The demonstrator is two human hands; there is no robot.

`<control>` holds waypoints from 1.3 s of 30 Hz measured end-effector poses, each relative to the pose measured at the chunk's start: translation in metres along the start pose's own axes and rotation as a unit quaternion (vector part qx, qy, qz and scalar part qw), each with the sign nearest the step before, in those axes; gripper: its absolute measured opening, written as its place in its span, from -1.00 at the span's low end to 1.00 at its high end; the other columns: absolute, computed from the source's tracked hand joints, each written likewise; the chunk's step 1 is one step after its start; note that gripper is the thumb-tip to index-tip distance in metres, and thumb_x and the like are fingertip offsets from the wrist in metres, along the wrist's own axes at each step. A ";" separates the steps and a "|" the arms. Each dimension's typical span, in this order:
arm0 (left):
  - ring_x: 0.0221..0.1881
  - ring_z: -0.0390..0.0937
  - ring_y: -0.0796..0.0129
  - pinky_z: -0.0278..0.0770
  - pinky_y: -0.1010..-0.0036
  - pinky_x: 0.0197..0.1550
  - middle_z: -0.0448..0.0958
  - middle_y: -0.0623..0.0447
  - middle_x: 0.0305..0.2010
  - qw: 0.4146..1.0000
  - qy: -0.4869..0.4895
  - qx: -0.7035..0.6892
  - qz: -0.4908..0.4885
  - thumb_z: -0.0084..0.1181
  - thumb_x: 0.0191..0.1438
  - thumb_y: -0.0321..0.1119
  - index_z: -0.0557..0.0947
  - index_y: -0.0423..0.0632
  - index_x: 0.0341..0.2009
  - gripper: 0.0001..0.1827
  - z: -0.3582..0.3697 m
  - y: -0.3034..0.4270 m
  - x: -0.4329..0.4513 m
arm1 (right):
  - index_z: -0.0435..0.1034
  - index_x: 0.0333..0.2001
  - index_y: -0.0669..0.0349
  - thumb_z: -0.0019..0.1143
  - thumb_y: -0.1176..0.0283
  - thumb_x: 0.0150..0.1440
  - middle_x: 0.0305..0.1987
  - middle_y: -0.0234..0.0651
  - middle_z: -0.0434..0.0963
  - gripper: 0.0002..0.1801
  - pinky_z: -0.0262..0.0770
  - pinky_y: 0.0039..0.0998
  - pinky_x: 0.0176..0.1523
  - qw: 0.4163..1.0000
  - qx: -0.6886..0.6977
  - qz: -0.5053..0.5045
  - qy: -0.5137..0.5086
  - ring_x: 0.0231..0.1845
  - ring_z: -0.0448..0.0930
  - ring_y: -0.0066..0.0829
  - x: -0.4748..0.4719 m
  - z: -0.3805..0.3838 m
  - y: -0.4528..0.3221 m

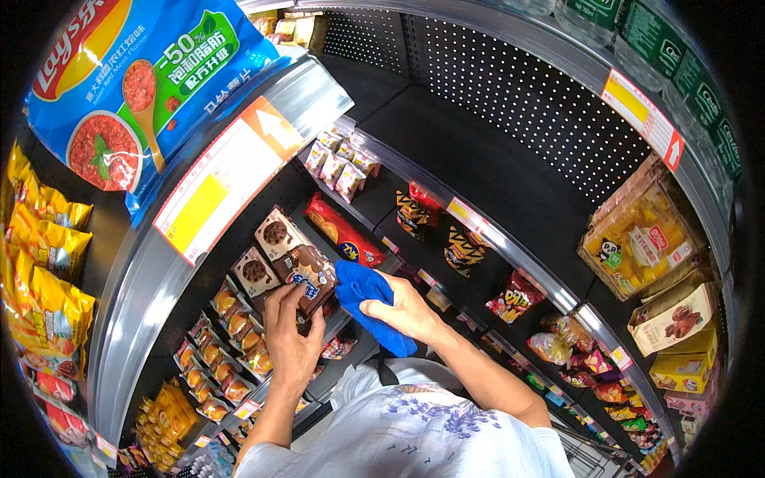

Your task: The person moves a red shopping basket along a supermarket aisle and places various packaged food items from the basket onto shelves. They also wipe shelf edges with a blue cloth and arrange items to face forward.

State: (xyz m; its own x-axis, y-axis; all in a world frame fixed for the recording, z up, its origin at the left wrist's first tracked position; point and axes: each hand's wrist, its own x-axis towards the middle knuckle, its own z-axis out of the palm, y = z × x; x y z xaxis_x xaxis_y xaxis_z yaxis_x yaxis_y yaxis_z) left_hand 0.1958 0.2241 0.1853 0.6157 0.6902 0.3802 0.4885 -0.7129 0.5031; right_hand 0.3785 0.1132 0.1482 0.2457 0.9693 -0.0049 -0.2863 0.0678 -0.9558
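Observation:
My right hand [409, 308] grips a folded blue cloth [376, 310], thumb on top, just right of the snack boxes. My left hand [293, 334] has its fingers on the near end of a brown chocolate snack box [309, 272], its thumb at the box's lower edge. Beside that box stand two pale boxes with chocolate cookie pictures, one upper [278, 233] and one lower [254, 272]. A red biscuit pack [343, 230] lies behind them on the same shelf. Part of the brown box is hidden by my fingers.
A blue Lay's chip bag [149, 89] juts over the upper shelf edge [233, 173] at left. Rows of packaged cakes [224, 364] fill the lower shelf. Black-gold snack bags [463, 248] and a boxed cake pack [642, 239] stand right. Bottled water [657, 54] lines the top.

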 end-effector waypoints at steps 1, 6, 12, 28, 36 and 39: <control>0.09 0.44 -0.02 0.42 0.19 0.14 0.44 -0.13 0.08 1.000 0.001 -0.004 0.000 0.32 -0.09 -0.48 0.57 -0.13 0.03 -0.50 0.000 0.002 0.001 | 0.23 0.31 0.33 0.11 0.43 0.14 0.11 -0.28 0.54 -0.36 0.40 -0.40 0.22 1.000 0.007 0.002 0.001 0.07 0.49 -0.53 0.000 -0.001 -0.001; 0.06 0.44 -0.02 0.40 0.18 0.12 0.46 -0.10 0.06 1.000 0.002 0.020 0.023 0.35 -0.10 -0.45 0.57 -0.12 0.02 -0.49 0.005 0.002 0.003 | 0.23 0.32 0.32 0.11 0.42 0.16 0.11 -0.29 0.54 -0.36 0.41 -0.41 0.21 1.000 0.024 0.017 0.011 0.06 0.49 -0.56 0.000 -0.004 0.000; 0.06 0.42 -0.01 0.37 0.14 0.12 0.45 -0.09 0.05 0.997 0.012 0.055 0.058 0.43 -0.15 -0.37 0.55 -0.10 0.03 -0.42 0.002 0.007 0.003 | 0.26 0.29 0.30 0.12 0.40 0.18 0.08 -0.31 0.55 -0.40 0.44 -0.43 0.16 1.000 0.012 0.005 0.029 0.03 0.49 -0.58 -0.007 -0.009 0.006; -0.20 0.48 0.50 0.50 0.60 -0.22 0.54 0.03 -0.11 0.861 -0.226 -0.445 -0.102 0.23 0.15 -0.44 0.52 -0.18 0.07 -0.62 0.104 0.096 -0.004 | 0.16 0.37 0.28 -0.13 -0.18 0.31 0.27 -0.19 0.40 -0.18 0.22 -0.44 0.33 0.951 0.090 -0.004 0.294 0.25 0.37 -0.46 -0.110 -0.071 0.017; 0.03 0.48 0.36 0.46 0.45 0.07 0.51 -0.03 0.00 0.824 -0.391 -0.403 0.071 0.38 -0.02 -0.45 0.44 -0.19 0.15 -0.38 0.160 0.192 -0.029 | 0.21 0.34 0.24 -0.11 -0.09 0.34 0.14 -0.28 0.49 -0.28 0.29 -0.54 0.24 0.855 0.111 -0.044 0.504 0.12 0.43 -0.57 -0.212 -0.065 -0.012; -0.03 0.47 0.41 0.45 0.48 0.04 0.51 0.02 -0.04 0.774 -0.447 -0.442 0.081 0.37 0.01 -0.45 0.44 -0.18 0.14 -0.40 0.188 0.211 -0.046 | 0.20 0.34 0.27 -0.10 -0.09 0.34 0.15 -0.29 0.49 -0.27 0.29 -0.53 0.25 0.847 0.123 -0.096 0.508 0.14 0.43 -0.57 -0.248 -0.068 0.009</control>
State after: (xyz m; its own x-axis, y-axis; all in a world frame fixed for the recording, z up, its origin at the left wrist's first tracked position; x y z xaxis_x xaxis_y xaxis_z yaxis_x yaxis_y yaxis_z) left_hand 0.3863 0.0187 0.1277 0.9991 -0.0415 0.0041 -0.0100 -0.1449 0.9894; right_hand 0.3780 -0.1430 0.1213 0.9440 0.2400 -0.2262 -0.3043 0.3691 -0.8782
